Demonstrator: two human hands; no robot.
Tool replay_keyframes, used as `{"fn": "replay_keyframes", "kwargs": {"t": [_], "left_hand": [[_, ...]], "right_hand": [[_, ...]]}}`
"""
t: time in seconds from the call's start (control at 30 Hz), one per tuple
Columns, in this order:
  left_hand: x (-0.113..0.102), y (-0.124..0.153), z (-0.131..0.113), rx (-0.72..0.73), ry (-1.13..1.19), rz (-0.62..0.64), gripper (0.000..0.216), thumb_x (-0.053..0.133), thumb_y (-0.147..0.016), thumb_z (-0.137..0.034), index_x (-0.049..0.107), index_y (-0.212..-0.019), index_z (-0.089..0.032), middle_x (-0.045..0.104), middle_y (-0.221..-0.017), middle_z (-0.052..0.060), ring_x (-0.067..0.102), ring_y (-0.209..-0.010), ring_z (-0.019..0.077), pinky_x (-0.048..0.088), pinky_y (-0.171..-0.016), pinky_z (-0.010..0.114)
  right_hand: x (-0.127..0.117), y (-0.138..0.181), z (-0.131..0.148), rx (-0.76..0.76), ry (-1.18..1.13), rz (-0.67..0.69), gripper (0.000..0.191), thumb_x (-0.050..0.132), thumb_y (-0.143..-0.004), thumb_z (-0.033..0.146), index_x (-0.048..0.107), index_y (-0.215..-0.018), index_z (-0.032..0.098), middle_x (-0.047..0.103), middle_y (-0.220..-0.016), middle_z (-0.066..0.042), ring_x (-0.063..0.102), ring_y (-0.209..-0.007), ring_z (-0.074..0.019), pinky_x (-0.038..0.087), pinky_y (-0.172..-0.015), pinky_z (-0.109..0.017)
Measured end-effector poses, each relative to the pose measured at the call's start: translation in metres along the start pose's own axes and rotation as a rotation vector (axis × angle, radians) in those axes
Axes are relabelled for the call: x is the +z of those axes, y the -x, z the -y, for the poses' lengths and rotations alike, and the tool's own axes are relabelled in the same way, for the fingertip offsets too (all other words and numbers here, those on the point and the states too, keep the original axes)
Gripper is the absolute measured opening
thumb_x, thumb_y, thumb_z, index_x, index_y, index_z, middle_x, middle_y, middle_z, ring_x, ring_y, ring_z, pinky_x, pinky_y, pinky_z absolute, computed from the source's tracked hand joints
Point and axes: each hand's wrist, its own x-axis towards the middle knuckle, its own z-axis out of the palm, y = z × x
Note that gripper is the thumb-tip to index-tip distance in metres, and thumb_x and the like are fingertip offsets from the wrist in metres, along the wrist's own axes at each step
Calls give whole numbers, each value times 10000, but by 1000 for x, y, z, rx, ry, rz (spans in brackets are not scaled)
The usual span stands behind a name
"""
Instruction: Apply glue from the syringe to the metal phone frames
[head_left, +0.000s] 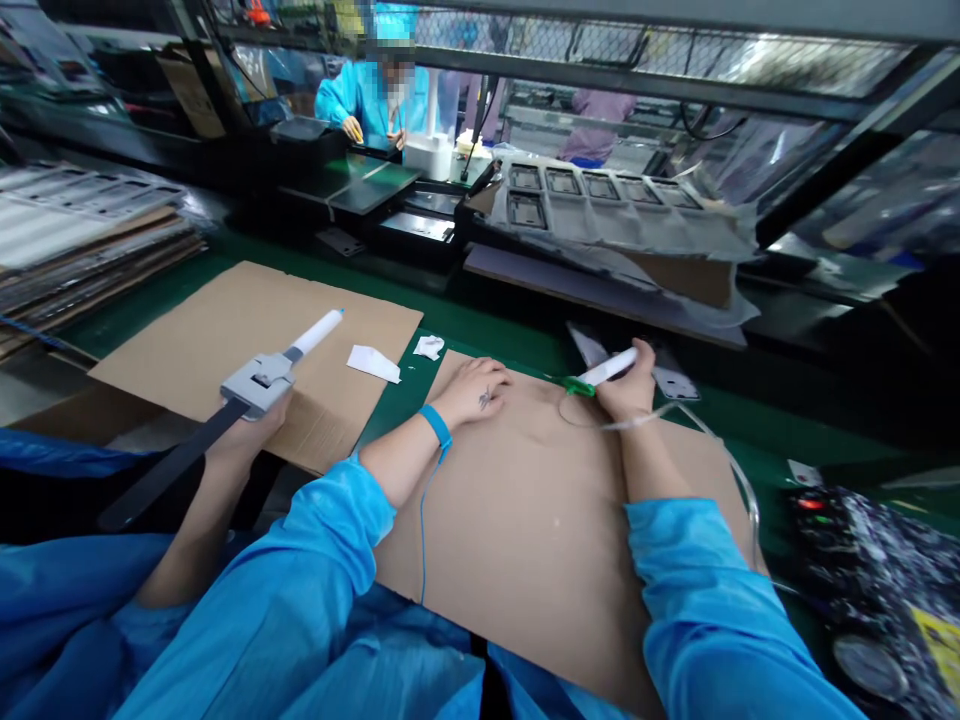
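My left hand [476, 390] rests palm down on a brown cardboard sheet [525, 530], fingers stretched and holding nothing. A blue wrist strap [436, 428] with a thin cord circles that wrist. Over the sheet's far right part, my right hand [631, 388] is closed around a white dispensing syringe [611, 368]. Its green tip [577, 386] points left, toward my left hand. A clear tube [739, 470] runs from near my right wrist down to the right. Behind that hand, flat phone-sized plates [676, 384] lie on the green bench [450, 300], partly hidden.
At left, a co-worker's hand [251, 430] holds a grey dispensing gun [259, 383] over another cardboard sheet [187, 330]. White paper scraps [373, 363] lie between us. A black-and-white speckled box [885, 570] stands at right. Trays [600, 205] are stacked behind; another person [375, 100] works beyond.
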Motion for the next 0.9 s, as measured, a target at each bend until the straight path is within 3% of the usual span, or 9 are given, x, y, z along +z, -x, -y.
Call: {"fn": "replay_keyframes", "kwargs": {"t": [0.1, 0.2, 0.33, 0.43, 0.53, 0.63, 0.73, 0.83, 0.9], "left_hand": [[-2, -4, 5, -57, 38, -99, 362, 623, -1015, -152, 746, -1355, -150, 747, -1430, 187, 715, -1402, 345, 568, -1254, 559], [-4, -8, 10, -113, 95, -180, 484, 474, -1029, -68, 636, -1486, -77, 720, -1484, 239, 715, -1425, 341, 567, -1251, 542], [0, -13, 12, -97, 199, -143, 617, 415, -1019, -29, 505, -1625, -98, 742, -1506, 207, 737, -1419, 284, 565, -1260, 492], [2, -14, 7, -49, 264, -38, 609, 437, -989, -26, 589, -1563, -164, 811, -1383, 137, 781, -1319, 257, 609, -1190, 457], [-2, -11, -2, -20, 315, 78, 555, 474, -944, -37, 680, -1442, -170, 850, -1114, 84, 827, -1083, 238, 662, -1008, 399], [-14, -7, -15, -9, 370, 185, 497, 569, -936, -117, 692, -1417, -147, 813, -905, 39, 805, -856, 209, 635, -809, 320], [-23, -2, -27, 5, 452, 315, 550, 732, -945, -311, 680, -1467, -145, 748, -760, -16, 730, -690, 179, 560, -660, 274], [-23, -2, -30, 22, 542, 388, 698, 808, -931, -472, 632, -1539, -177, 729, -764, -34, 709, -695, 173, 555, -670, 276], [-18, -4, -26, 42, 468, 299, 782, 864, -889, -532, 618, -1541, -177, 764, -896, 12, 747, -821, 215, 616, -803, 346]], "right_hand": [[0, 28, -22, -156, -153, 78, 994, 791, -762, 431, 381, -1639, 208, 751, -1461, -206, 800, -1089, -341, 665, -1028, -563], [-4, 59, -46, -498, -296, 183, 958, 823, -801, 440, 379, -1632, 268, 735, -1478, -207, 793, -1162, -352, 699, -982, -559], [-13, 90, -57, -851, -330, 357, 860, 842, -872, 367, 447, -1634, 312, 717, -1527, -179, 758, -1361, -376, 656, -1141, -612], [-15, 98, -49, -876, -272, 393, 716, 834, -879, 330, 574, -1546, 304, 773, -1451, -139, 746, -1384, -380, 576, -1247, -667], [-15, 95, -40, -901, -149, 287, 566, 828, -891, 367, 681, -1429, 276, 802, -1352, -155, 764, -1317, -409, 571, -1213, -717], [-13, 94, -37, -916, -93, 192, 577, 846, -880, 420, 725, -1414, 241, 777, -1382, -209, 768, -1295, -447, 636, -1100, -703], [-13, 100, -34, -965, -216, 259, 602, 856, -911, 395, 701, -1476, 253, 794, -1385, -190, 784, -1312, -416, 672, -1091, -636], [-17, 106, -29, -948, -415, 391, 628, 913, -917, 375, 676, -1495, 311, 826, -1384, -128, 799, -1335, -358, 675, -1138, -562], [-20, 108, -27, -876, -489, 449, 647, 958, -886, 384, 683, -1469, 331, 829, -1389, -113, 807, -1332, -354, 665, -1159, -556]]}}
